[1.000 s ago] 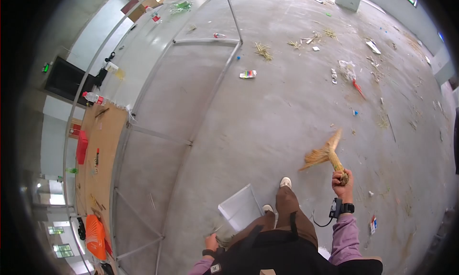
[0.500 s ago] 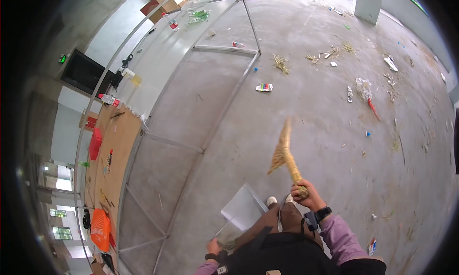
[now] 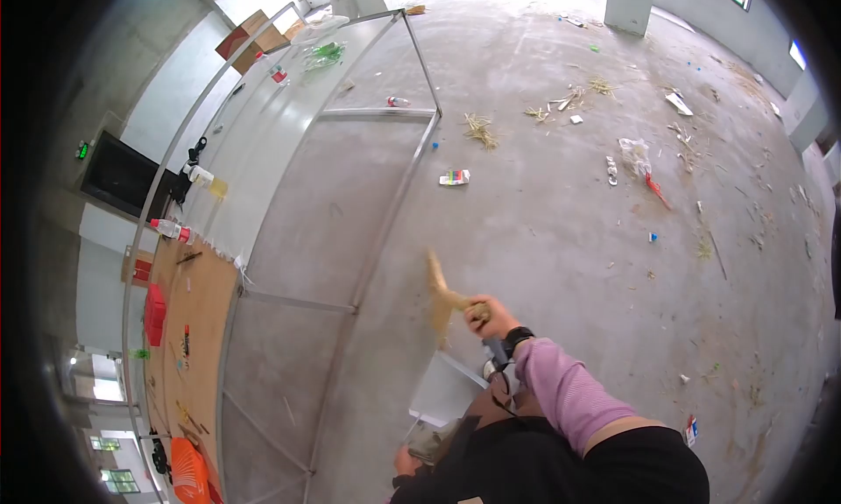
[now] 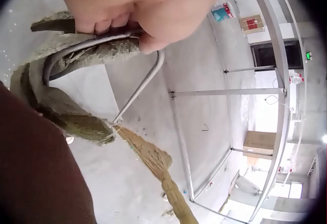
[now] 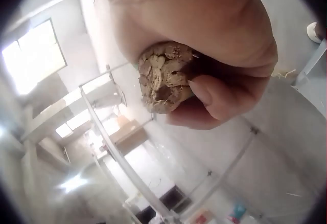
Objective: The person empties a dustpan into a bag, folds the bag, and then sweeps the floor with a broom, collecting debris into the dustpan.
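We hold a broom [image 3: 444, 296] and a dustpan [image 3: 447, 388].
Our right grip [image 3: 495, 318] is clenched round the broom's handle end, our left grip [image 4: 148, 9] curled round the dustpan's metal handle [image 4: 144, 84]. The blurred broom head is near the dustpan's front edge. Labels on the floor box [image 3: 455, 178] and the tabletop [image 3: 206, 329] bottle [image 3: 173, 231] are too small to read.

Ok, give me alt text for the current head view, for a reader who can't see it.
A person's right hand grips a straw broom by its handle, just beyond a pale dustpan held in the left hand. Straw and litter lie scattered across a grey floor; a long table fills the picture's left.
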Available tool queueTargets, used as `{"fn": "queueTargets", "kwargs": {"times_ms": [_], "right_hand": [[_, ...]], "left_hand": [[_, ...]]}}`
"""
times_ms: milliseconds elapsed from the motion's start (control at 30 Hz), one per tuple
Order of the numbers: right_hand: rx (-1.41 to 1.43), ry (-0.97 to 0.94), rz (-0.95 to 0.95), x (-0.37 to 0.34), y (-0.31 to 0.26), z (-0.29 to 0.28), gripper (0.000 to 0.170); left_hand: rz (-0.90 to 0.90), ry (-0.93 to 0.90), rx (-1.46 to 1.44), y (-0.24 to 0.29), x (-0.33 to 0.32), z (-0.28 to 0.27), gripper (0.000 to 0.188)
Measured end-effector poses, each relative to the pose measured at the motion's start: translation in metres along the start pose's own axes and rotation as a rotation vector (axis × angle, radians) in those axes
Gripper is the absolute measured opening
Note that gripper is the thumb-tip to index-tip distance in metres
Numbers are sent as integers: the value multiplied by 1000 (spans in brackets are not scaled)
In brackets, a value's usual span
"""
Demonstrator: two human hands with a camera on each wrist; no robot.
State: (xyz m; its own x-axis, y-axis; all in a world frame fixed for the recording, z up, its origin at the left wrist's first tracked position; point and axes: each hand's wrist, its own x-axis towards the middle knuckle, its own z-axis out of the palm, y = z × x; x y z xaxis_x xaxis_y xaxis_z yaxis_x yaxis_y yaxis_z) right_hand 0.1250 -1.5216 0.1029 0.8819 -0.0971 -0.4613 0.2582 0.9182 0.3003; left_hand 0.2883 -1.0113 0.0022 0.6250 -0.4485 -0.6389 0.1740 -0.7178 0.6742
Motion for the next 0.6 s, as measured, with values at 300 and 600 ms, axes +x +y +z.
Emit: {"fn": "queueTargets", "kwargs": {"times_ms": [300, 600], "right_hand": [[378, -33, -354, -148, -55, -62, 25], [376, 84, -823, -315, -66, -124, 30]], "left_hand": [[27, -65, 689, 78, -6, 0, 33], [-146, -53, 305, 67, 25, 5, 29]]}}
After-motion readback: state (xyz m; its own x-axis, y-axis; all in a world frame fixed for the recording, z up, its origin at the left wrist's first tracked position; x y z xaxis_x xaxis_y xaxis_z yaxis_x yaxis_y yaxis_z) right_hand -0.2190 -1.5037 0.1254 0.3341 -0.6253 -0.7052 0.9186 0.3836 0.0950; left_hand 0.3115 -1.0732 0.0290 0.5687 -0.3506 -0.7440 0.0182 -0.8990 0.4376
